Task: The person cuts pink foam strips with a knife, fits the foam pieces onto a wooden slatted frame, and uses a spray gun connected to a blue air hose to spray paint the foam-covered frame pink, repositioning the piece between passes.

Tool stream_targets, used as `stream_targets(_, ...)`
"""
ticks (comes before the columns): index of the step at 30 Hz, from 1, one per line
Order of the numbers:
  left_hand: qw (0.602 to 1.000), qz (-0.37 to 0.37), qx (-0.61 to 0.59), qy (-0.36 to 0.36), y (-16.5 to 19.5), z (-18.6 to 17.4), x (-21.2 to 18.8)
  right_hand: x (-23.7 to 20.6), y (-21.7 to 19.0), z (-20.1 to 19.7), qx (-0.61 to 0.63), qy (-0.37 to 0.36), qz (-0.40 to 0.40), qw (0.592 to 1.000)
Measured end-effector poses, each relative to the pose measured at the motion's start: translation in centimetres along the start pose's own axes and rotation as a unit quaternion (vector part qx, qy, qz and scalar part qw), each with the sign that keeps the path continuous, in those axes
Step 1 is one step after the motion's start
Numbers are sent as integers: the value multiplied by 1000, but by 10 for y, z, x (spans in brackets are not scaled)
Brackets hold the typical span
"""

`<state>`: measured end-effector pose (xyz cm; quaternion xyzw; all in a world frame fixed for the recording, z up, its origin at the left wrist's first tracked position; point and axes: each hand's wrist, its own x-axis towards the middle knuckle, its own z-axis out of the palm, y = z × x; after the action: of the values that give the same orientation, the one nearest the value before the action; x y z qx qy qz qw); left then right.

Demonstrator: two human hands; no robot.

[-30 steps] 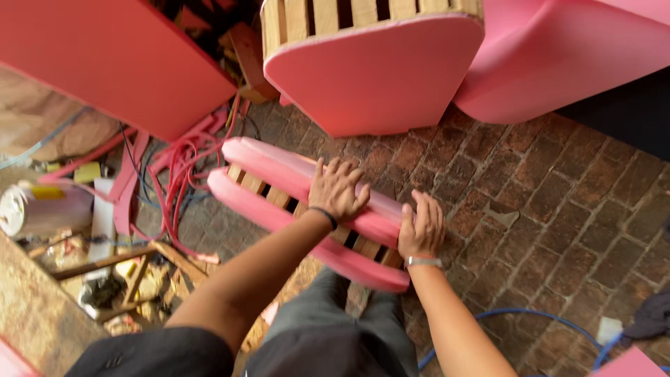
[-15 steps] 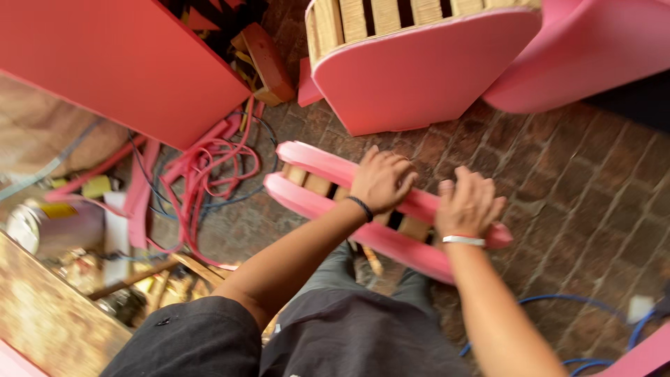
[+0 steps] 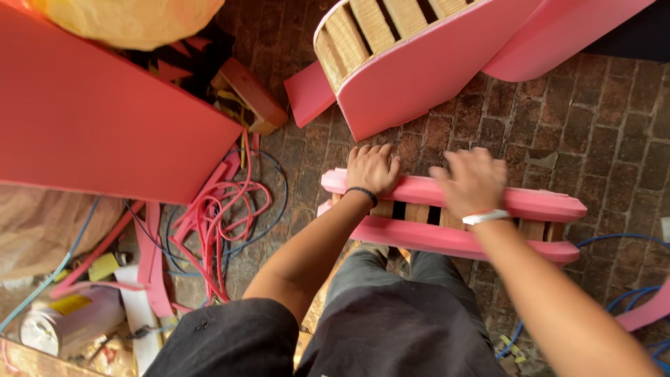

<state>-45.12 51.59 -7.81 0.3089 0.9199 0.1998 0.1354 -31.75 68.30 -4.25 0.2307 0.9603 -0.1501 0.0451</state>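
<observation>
Both hands rest on a small wooden frame with pink foam rails, which sits on the brick floor just in front of the person's knees. The left hand lies flat on the upper rail near its left end, fingers spread forward over the edge, while the right hand, blurred, lies palm down with fingers loosely open further along the same rail. A larger pink-sided slatted piece stands just beyond, and a tangle of red and blue cords lies to the left under a big pink panel.
</observation>
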Motion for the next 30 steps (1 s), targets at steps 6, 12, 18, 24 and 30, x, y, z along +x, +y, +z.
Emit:
stream_targets(6,932,1,-358,64,-47,-9,-12,17,-63,38,6,67,13,998)
stream_targets(12,824,-303,-480,0,-175,9,-15,17,-58,43,0,32,20,999)
stream_targets(18,687,-387,-607,-101,-181,58,-8,20,-59,54,-14,7,20,1000)
stream_targets(24,644,-397,-629,-179,-178,65,-4,18,-46,67,-46,11,-8,999)
stream_targets(30,645,-353,-662,-145,-178,80,1,20,-47,71,-47,23,-11,999)
